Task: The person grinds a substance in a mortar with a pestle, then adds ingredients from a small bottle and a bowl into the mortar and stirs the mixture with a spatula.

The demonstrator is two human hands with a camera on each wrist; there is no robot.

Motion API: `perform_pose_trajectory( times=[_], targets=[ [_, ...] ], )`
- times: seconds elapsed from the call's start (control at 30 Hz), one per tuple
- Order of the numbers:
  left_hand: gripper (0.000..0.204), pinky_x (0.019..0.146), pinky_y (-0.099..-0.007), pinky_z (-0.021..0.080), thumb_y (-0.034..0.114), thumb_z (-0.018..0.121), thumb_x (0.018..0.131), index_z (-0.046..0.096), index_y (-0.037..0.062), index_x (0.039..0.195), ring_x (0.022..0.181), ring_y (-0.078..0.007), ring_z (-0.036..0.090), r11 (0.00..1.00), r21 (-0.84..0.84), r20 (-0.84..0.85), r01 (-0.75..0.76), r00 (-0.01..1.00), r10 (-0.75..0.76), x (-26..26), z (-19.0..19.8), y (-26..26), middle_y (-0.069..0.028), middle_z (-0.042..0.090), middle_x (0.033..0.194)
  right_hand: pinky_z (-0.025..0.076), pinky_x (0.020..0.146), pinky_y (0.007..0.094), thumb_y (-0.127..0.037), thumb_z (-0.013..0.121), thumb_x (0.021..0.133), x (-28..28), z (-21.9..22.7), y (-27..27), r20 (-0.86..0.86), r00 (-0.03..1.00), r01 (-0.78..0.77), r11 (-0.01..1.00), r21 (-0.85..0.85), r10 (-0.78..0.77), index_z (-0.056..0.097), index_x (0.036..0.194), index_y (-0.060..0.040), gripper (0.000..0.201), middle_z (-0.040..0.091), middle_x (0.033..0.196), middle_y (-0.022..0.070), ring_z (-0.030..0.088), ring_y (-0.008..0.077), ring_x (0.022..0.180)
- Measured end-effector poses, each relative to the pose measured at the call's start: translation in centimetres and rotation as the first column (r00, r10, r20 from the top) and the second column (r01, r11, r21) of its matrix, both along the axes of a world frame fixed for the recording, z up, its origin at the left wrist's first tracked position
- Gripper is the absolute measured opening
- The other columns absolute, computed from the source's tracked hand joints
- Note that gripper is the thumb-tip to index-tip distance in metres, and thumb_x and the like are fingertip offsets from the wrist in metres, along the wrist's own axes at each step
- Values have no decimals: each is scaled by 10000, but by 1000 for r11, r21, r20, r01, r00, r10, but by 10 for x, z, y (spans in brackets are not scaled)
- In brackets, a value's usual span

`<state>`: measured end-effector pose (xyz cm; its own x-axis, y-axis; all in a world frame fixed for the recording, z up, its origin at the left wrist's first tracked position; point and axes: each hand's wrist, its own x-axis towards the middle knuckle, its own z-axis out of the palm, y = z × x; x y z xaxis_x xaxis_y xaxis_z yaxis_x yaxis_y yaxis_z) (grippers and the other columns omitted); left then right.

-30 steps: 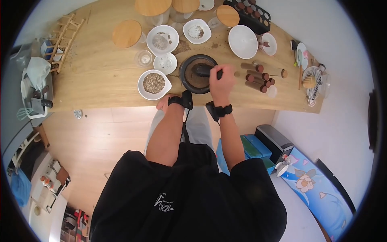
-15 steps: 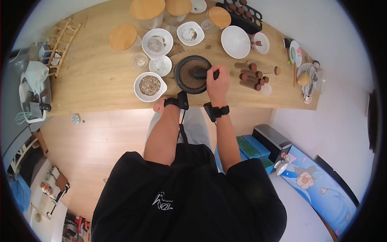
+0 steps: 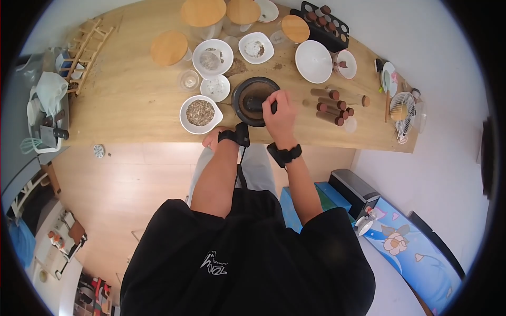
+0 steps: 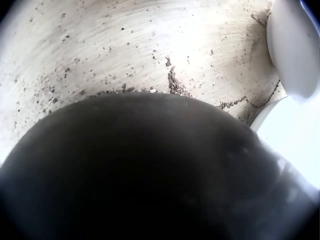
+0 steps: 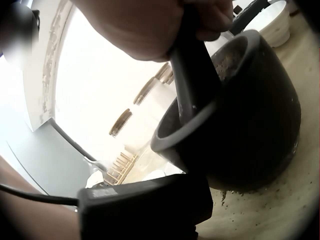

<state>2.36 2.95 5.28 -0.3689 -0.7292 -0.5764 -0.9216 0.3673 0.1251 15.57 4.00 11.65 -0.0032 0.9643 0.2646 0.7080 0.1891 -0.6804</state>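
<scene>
The right hand (image 3: 281,118) grips the upper end of a dark pestle (image 3: 254,104), whose lower end is inside a black mortar (image 3: 237,102) holding brown ground material. Close up in the right wrist view, the fist (image 5: 145,30) wraps the pestle (image 5: 192,80), which leans within the mortar (image 5: 250,120). The left hand (image 3: 212,138) rests at the table's front edge, below a spouted white bowl (image 3: 184,115) of coarse brownish bits, holding nothing visible; its fingers are partly hidden. Blurred and dark, the mortar (image 4: 140,165) fills much of the left wrist view.
White bowls (image 3: 197,63) and wooden-lidded jars (image 3: 203,11) stand behind and left of the mortar. Several brown-capped tubes (image 3: 333,105) lie to its right, with a large white bowl (image 3: 314,62) and black rack (image 3: 329,34) farther back. Crumbs (image 4: 175,85) dot the tabletop.
The right hand has moved the pestle toward the near left inside the mortar, keeping its grip. The left hand stays by the table edge. The whole head view has shifted slightly.
</scene>
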Motion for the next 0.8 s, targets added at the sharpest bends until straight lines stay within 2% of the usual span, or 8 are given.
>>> perform_pose_trajectory(
  times=[0.07,0.17,0.3,0.4,0.47,0.6,0.67,0.8],
  targets=[
    [710,952,-405,518,472,248,1018,667,-94,1111,1042,-355,680,1000,-2,3,-1,1000,1,2,1,1,-188,734,1145,495,678,422,-28,687,836,9,-1,8,-11,1000,-6,1000,-25,5,568,899,-62,139,589,853,111,606,345,763],
    [712,956,-412,520,471,240,1021,658,-94,1138,1053,-354,682,999,44,38,32,999,-33,3,-10,-8,-191,730,1157,496,672,428,-35,685,844,5,-5,14,-22,983,181,982,49,-180,557,903,-62,143,601,861,103,614,354,762],
    [697,964,-419,514,471,249,1021,648,-85,1154,1064,-352,673,997,48,42,59,997,-61,2,-8,-8,-189,719,1165,495,660,430,-40,687,843,1,-5,5,-12,997,77,995,69,-77,557,895,-57,141,602,855,109,617,356,759],
    [674,972,-425,503,472,266,1021,638,-71,1165,1074,-350,658,996,59,50,70,996,-73,4,-10,-9,-184,705,1173,494,647,432,-40,691,835,14,2,10,-9,998,67,995,-74,-68,555,876,-58,144,602,849,107,617,353,748],
    [658,978,-429,495,472,278,1020,631,-63,1172,1081,-349,648,996,64,51,65,996,-69,4,-11,-9,-181,696,1178,493,641,430,-34,690,825,10,2,15,-2,980,200,980,3,-200,552,870,-63,148,603,848,98,615,346,741],
    [629,990,-436,480,472,301,1019,618,-45,1186,1095,-347,629,996,67,48,65,997,-68,3,-12,-9,-175,678,1187,492,641,435,-37,688,833,0,-6,6,-26,996,82,995,57,-80,558,877,-63,140,603,845,107,613,347,742],
    [615,995,-440,473,473,312,1019,611,-36,1193,1101,-345,619,995,74,46,69,996,-73,4,-13,-9,-172,668,1192,489,639,430,-33,684,837,14,-5,9,-19,997,71,997,-39,-71,565,880,-68,132,601,851,107,611,342,745],
    [588,1007,-448,458,473,335,1018,598,-18,1207,1115,-343,600,994,91,41,60,997,-64,3,-20,-11,-166,650,1202,481,643,419,-28,686,862,5,-8,8,10,991,129,983,129,-131,567,883,-51,123,586,843,124,590,346,722]
  ],
)
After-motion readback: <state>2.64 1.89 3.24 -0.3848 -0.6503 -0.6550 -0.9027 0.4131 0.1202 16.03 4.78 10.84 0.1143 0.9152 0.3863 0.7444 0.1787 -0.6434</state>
